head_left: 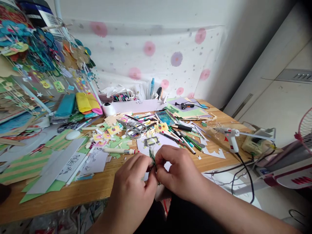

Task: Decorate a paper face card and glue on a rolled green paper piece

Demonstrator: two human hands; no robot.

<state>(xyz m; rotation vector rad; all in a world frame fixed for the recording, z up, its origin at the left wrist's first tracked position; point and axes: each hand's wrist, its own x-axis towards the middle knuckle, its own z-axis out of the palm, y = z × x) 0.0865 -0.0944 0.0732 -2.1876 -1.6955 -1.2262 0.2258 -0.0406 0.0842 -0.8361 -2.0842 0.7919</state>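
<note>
My left hand (133, 185) and my right hand (176, 169) meet at the near edge of the wooden table (97, 187). Both pinch a small green paper piece (152, 159) between thumbs and fingertips; most of it is hidden by my fingers. Just beyond the hands lies a white sheet with a grey and yellow paper flower (151, 142). A white marker pen (119, 151) lies left of the hands. Grey-handled scissors (133, 128) rest further back among paper scraps.
Several pens (185, 138) and paper cut-outs litter the table. A white glue gun (230, 135) stands at the right edge, its black cable hanging down. A phone (164, 117), a pen box (131, 104) and hanging paper crafts (36, 55) lie behind and left.
</note>
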